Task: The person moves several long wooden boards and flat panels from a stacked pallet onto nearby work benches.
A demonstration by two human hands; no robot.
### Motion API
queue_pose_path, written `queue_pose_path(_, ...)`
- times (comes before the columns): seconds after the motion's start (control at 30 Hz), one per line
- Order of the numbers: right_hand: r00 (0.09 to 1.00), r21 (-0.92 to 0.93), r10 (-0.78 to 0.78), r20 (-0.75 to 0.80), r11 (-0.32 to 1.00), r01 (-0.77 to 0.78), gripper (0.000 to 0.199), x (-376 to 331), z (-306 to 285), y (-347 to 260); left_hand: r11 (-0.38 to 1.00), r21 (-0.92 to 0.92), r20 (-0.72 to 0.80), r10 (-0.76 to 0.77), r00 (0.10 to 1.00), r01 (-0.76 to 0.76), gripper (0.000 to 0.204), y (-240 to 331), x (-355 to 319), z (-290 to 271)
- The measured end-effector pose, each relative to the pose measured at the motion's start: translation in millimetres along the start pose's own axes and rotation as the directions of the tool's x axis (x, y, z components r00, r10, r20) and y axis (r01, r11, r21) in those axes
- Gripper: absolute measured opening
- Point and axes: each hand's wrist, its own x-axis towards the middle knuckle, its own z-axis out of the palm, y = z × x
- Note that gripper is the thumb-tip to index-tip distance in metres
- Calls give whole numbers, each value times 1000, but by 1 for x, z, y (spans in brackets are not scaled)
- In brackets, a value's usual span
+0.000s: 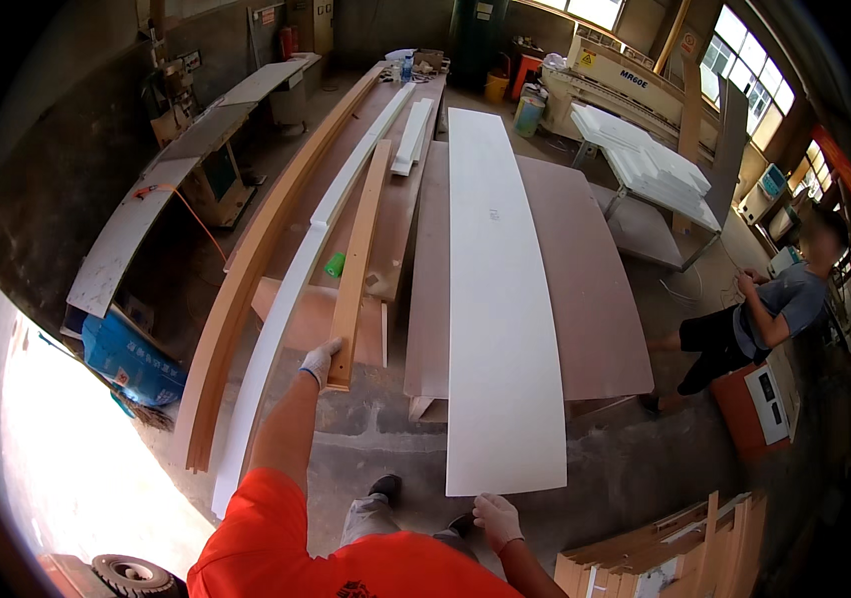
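Nearest the lens, the right hand, in a pale work glove, rests at the near end of 1 long white panel; its fingers lie against the panel's edge, though whether they are curled under it cannot be told. That panel runs lengthwise away from the person on top of a broad brown board, which sits on a low desk.

Further left, the left hand, also gloved, has its fingers clamped on the near end of 1 narrow wooden strip that stretches away up the room. Beside the strip lies 1 long white strip, and beyond that 1 long tan moulding, both reaching the concrete floor. A small green object sits just left of the wooden strip; its kind is hard to make out.

An orange shirt hides the person's lower body, with 2 dark shoes just showing below it.

At the right, another person in a grey top stands near an orange machine. A stack of white panels lies on a far desk, and sunlight washes out the lower-left corner.
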Motion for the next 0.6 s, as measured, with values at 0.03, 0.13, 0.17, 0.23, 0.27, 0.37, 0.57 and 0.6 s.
queue_pose_path(0.03,1000,0,11,-22,1000,-11,44,-7,4,5,999,0,-66,36,997,-36,47,10,22,-9)
queue_pose_path(0.13,993,60,41,-110,998,-34,40,-28,-7,35,985,81,-243,165,956,-149,53,15,63,-4)
queue_pose_path(0.17,987,67,59,-152,997,-49,40,-37,-12,42,966,160,-283,240,929,-201,56,18,63,13)
queue_pose_path(0.23,972,97,88,-218,993,-68,39,-57,-23,52,938,210,-348,335,875,-276,59,28,69,9)
queue_pose_path(0.27,979,193,103,-178,979,-68,31,-58,-34,64,971,73,-399,239,885,-229,64,28,63,2)
queue_pose_path(0.37,937,171,123,-328,983,-69,18,-100,-61,81,989,34,-328,147,933,-144,73,-11,24,16)
queue_pose_path(0.57,832,401,120,-541,907,129,21,-151,-126,176,437,827,-114,746,656,-354,52,-157,-97,58)
queue_pose_path(0.6,814,486,185,-550,864,132,30,-164,-136,195,428,780,-14,742,670,-457,51,-173,-129,95)
